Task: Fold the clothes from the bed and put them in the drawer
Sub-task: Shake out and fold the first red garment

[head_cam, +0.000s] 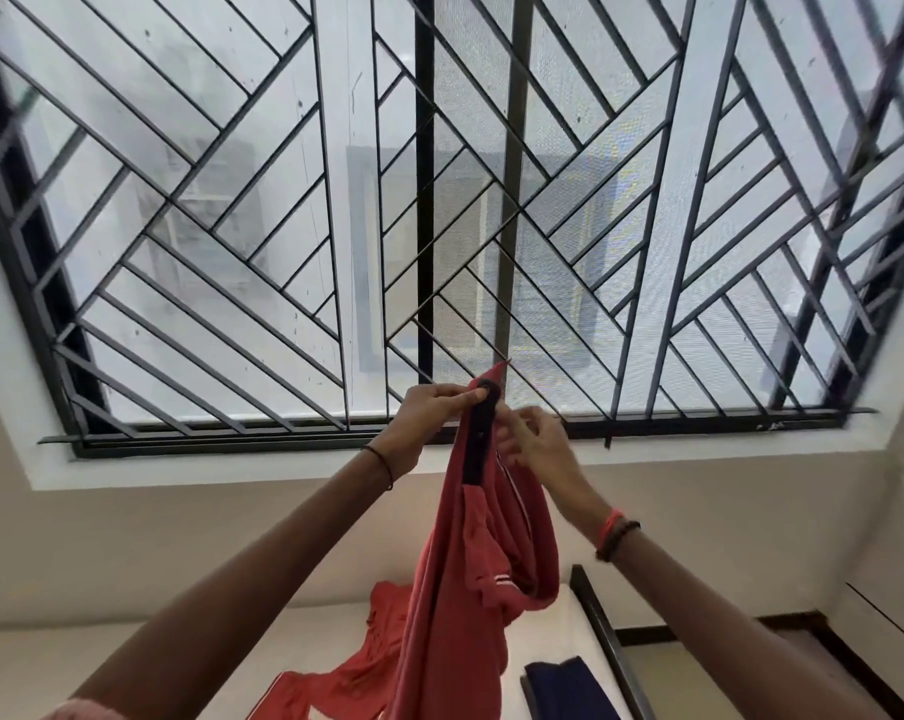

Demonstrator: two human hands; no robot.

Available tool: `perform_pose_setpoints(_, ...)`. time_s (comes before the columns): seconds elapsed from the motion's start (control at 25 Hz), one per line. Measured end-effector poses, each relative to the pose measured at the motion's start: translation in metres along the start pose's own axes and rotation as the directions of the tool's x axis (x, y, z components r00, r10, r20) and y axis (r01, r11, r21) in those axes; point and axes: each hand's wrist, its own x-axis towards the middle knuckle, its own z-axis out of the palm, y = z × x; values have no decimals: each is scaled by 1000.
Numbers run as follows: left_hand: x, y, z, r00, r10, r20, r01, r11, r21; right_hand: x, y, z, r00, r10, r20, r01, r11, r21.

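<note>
Single view: a wide-angle camera worn at the person's head, facing forward and pitched up at the wall. The barred window fills the frame from 9 through 12 to 3 o'clock. Its straight bars bow near the borders. The forearms enter at 7 and 5 o'clock, extended away from the lens. They converge just below centre, where the left hand and right hand grip the red garment. The bed appears only along the 6 o'clock edge, seen from above.
</note>
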Motion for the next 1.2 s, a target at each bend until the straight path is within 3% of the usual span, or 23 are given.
perform_pose_setpoints(0.16,2,8,-6,1000,7,-31,-6,999,33,-62,78,13,993,-121,12,114,889,-444)
perform_pose_setpoints(0.28,2,13,-4,999,6,-33,-4,998,61,-75,117,20,981,-160,108,188,674,-714)
perform_pose_setpoints(0.36,4,16,-5,999,4,-45,-1,997,75,-74,130,21,969,-209,129,228,568,-791)
perform_pose_setpoints(0.44,5,18,-10,999,8,-54,-4,996,85,-72,138,17,959,-260,110,254,620,-742)
perform_pose_setpoints(0.52,5,20,-17,998,22,-63,-16,996,89,-68,135,5,955,-274,112,287,763,-579)
perform_pose_setpoints(0.6,5,19,-25,997,26,-73,-20,996,81,-65,120,-11,964,-233,127,265,869,-417)
perform_pose_setpoints(0.72,4,16,-36,997,19,-71,-13,996,87,-57,98,-33,979,-158,128,187,947,-261)
perform_pose_setpoints(0.88,-1,10,-45,1000,23,-12,-21,995,99,-31,75,-58,985,-144,92,160,965,-209)
perform_pose_setpoints(1.08,-5,8,-46,995,32,92,-43,992,121,-9,18,-63,964,-183,195,230,939,-255)
perform_pose_setpoints(1.2,-5,2,-43,991,-8,136,-14,988,155,5,-16,-59,900,-338,275,418,848,-327)
